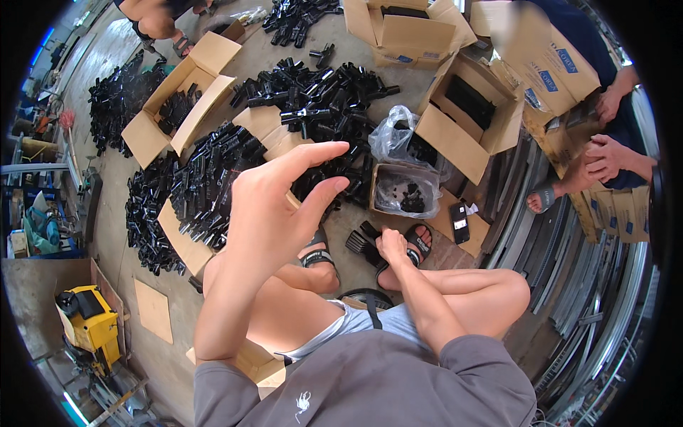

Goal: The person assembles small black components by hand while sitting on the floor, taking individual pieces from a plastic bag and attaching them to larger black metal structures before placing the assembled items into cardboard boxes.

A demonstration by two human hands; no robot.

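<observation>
My left hand (274, 206) is raised close to the camera with thumb and fingers spread and curved, and nothing is in it. My right hand (391, 245) reaches down between my sandalled feet, its fingers closed on a black ribbed plastic part (359, 242) lying on the floor. Just beyond it stands a small cardboard box lined with a clear bag (407, 191) that holds a few small black pieces. A large heap of black plastic connectors (313, 92) spreads over the floor in front of me.
Open cardboard boxes (178, 99) (469, 114) ring the heap. A black phone (460, 222) lies on cardboard at the right. Another person's hands (605, 156) handle flattened cartons at the right; a third person squats at the top left (153, 18). A yellow machine (89, 320) stands at the lower left.
</observation>
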